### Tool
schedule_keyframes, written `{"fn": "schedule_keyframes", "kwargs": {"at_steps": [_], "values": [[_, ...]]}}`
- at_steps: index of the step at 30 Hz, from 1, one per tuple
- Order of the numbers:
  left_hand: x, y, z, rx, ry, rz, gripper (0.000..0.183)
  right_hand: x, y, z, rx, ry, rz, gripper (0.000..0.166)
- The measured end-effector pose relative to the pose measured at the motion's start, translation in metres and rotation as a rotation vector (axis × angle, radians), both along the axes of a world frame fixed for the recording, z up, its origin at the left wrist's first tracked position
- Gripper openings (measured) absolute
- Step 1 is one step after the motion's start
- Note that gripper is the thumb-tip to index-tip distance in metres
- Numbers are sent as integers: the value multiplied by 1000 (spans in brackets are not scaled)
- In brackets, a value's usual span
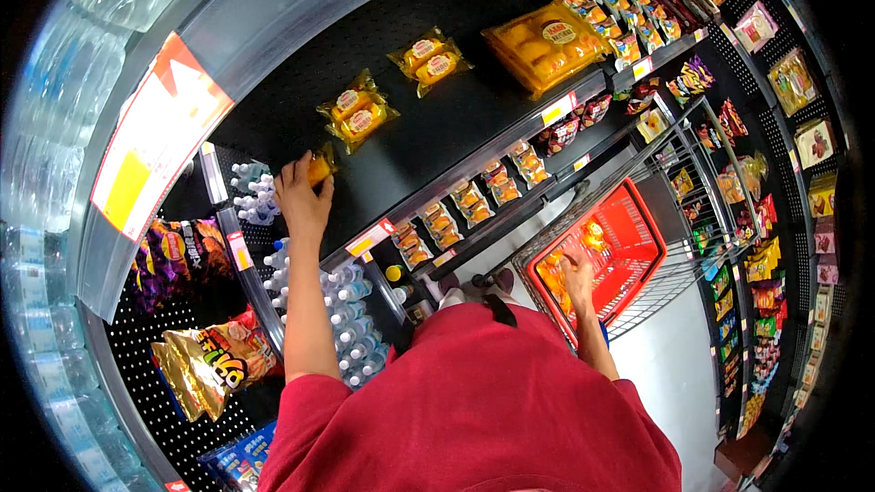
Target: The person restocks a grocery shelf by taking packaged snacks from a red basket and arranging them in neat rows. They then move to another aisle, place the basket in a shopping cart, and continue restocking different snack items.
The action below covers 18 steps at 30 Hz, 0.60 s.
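My left hand [301, 195] is on the black shelf [424, 143], its thumb and fingers around a yellow packaged cake [320, 168] that is partly hidden. To its right lie two clear packs of paired yellow cakes, a nearer pack [357, 113] and a farther pack [431, 61]. My right hand [578, 280] is over a red plastic basket [646, 219], which rests in a wire shopping cart [673, 249]. Orange-yellow packaged food [550, 273] lies inside the basket under that hand. Whether the right fingers grip anything is hidden.
A large yellow pack [554, 41] lies farther along the shelf, before several small snack packs [622, 14]. Below are packaged buns [441, 222] and bottled water [352, 328]. Snack bags [205, 362] fill the left rack. A price-sign edge [160, 137] juts in at upper left.
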State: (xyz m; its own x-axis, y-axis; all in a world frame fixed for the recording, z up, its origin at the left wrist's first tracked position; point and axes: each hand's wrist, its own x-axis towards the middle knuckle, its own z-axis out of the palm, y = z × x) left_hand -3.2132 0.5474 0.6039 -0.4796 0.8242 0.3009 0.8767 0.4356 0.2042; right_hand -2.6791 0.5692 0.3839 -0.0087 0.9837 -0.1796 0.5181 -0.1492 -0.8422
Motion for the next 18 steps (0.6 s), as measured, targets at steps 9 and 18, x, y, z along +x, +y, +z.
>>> {"fn": "schedule_keyframes", "kwargs": {"at_steps": [9,18], "values": [[-2,-23,-12,314,-392,49,55,-121,22,105,31,314,298,18],[-15,-21,-52,300,-758,71,81,-226,21,158,71,530,602,20]]}}
